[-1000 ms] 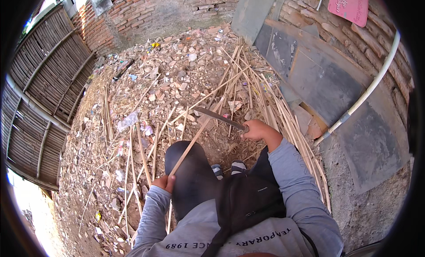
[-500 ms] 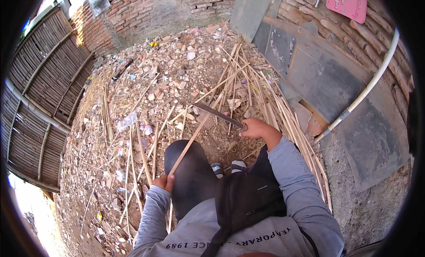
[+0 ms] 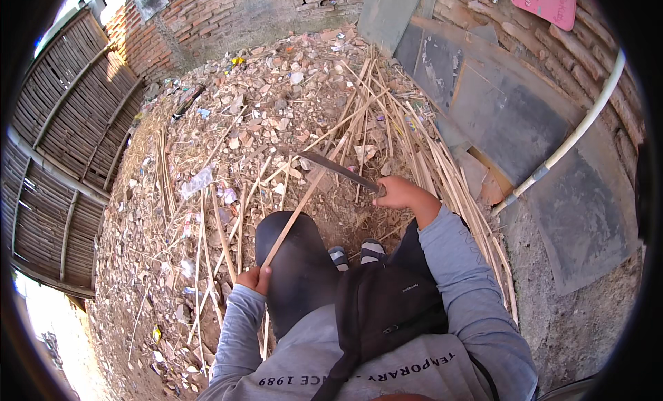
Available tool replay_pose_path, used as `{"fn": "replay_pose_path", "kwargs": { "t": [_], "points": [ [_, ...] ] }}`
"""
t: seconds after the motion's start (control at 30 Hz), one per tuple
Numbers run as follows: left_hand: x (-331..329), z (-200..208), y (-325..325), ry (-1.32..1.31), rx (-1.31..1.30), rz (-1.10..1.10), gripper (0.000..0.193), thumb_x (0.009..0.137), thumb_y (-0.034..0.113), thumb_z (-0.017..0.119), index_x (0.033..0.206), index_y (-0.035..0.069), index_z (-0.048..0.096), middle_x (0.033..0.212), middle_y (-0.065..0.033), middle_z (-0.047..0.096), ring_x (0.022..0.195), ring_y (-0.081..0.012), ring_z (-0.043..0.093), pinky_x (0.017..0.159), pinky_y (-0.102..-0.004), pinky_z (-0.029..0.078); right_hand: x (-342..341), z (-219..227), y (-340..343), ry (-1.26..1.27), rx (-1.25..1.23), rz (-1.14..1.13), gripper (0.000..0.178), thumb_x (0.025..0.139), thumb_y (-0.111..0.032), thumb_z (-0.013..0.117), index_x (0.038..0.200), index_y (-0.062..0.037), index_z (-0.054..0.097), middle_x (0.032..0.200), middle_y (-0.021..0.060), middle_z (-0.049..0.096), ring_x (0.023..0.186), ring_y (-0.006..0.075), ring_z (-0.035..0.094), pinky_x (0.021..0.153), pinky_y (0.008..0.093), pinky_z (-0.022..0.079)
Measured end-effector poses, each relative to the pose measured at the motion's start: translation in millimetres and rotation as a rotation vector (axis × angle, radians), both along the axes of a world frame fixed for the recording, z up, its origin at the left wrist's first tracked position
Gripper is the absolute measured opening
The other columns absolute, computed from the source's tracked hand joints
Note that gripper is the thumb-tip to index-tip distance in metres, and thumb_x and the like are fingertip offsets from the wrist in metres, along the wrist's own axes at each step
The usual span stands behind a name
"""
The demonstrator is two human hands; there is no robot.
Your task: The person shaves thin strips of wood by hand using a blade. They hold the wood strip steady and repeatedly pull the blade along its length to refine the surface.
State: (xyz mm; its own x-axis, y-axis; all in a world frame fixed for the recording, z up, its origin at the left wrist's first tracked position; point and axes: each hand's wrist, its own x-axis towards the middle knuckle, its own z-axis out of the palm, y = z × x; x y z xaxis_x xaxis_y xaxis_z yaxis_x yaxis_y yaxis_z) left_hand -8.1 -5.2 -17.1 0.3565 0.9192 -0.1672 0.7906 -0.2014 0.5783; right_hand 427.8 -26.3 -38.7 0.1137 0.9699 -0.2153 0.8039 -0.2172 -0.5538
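**Strip Angled Past the Thigh, Blade Crossing Its Line**

From my remote seat I had 2 hands in view, and both were occupied. The left hand (image 3: 253,279) was closed around the near end of a pale, flat strip (image 3: 297,214), just beside the left thigh (image 3: 307,263). I took that low grip to be deliberate: it left nearly the whole length free, and the leg probably served as a rest, though I could not tell whether the strip pressed on it.

The strip slanted up and away to the right. Its far part ran in among other pieces, so I could not make out exactly where it ended.

The right hand (image 3: 400,194) gripped a long, dark blade (image 3: 342,170) by its near end, the handle mostly hidden in the fist. The tip pointed left, and the blade crossed over the strip; from above I could not tell whether the 2 touched. I judged that crossing so far up put the edge well apart from the left hand.

More strips (image 3: 476,225) lay in a loose heap to the right, handy for reaching, I thought. Dark panels (image 3: 504,118) leaned along the brick wall (image 3: 580,66), and a pale pole (image 3: 566,149) slanted across them, perhaps to stop them sliding.
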Motion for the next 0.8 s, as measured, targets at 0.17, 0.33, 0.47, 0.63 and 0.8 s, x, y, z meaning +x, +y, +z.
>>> {"fn": "replay_pose_path", "kwargs": {
  "t": [0.17, 0.33, 0.47, 0.63, 0.8],
  "points": [
    [-3.9, -8.0, 4.0, 0.026, -0.004, 0.001, 0.05, 0.088, 0.046, 0.051, 0.082, -0.002, 0.064, 0.061, -0.0173, 0.059, 0.059, -0.0266, 0.06, 0.06, -0.0362, 0.047, 2.1, -7.5, 0.5, -0.015, 0.057, 0.009, 0.046, 0.068, -0.035, 0.073, 0.097, -0.0011, 0.061, 0.087, 0.0194, 0.064, 0.084, 0.0351, 0.062, 0.074, 0.0409, 0.048],
    [-2.0, -6.0, 3.5, 0.013, -0.006, -0.003, 0.049, 0.089, 0.045, 0.051, 0.084, -0.002, 0.064, 0.061, -0.0158, 0.059, 0.059, -0.0235, 0.06, 0.059, -0.035, 0.046, 1.0, -1.4, 0.6, 0.013, -0.007, 0.007, 0.047, 0.068, -0.035, 0.073, 0.098, -0.0005, 0.061, 0.087, 0.0201, 0.064, 0.085, 0.0354, 0.062, 0.075, 0.0406, 0.048],
    [-3.5, -8.0, 3.5, -0.024, -0.004, 0.003, 0.048, 0.089, 0.044, 0.051, 0.085, -0.002, 0.065, 0.06, -0.0139, 0.059, 0.058, -0.02, 0.059, 0.059, -0.0333, 0.046, -0.8, -0.3, -1.0, 0.058, -0.004, -0.015, 0.047, 0.068, -0.035, 0.073, 0.097, -0.0002, 0.061, 0.086, 0.0204, 0.064, 0.084, 0.0357, 0.062, 0.074, 0.041, 0.048],
    [-4.5, -7.8, 4.6, -0.011, -0.021, -0.002, 0.047, 0.089, 0.043, 0.052, 0.085, -0.002, 0.064, 0.06, -0.0126, 0.059, 0.058, -0.0184, 0.058, 0.058, -0.0322, 0.046, -0.6, -1.5, -0.7, 0.043, 0.024, 0.003, 0.047, 0.068, -0.034, 0.073, 0.097, 0.0002, 0.061, 0.084, 0.0205, 0.063, 0.083, 0.0355, 0.062, 0.073, 0.0412, 0.047],
    [-1.2, -4.3, 3.9, -0.028, -0.04, -0.006, 0.047, 0.089, 0.042, 0.052, 0.085, -0.003, 0.064, 0.06, -0.0122, 0.059, 0.058, -0.0177, 0.057, 0.059, -0.0321, 0.046, 3.7, -9.1, 1.4, 0.044, 0.017, 0.011, 0.052, 0.069, -0.035, 0.075, 0.103, 0.0014, 0.06, 0.087, 0.0217, 0.063, 0.085, 0.035, 0.062, 0.074, 0.0408, 0.047]
  ]
}}
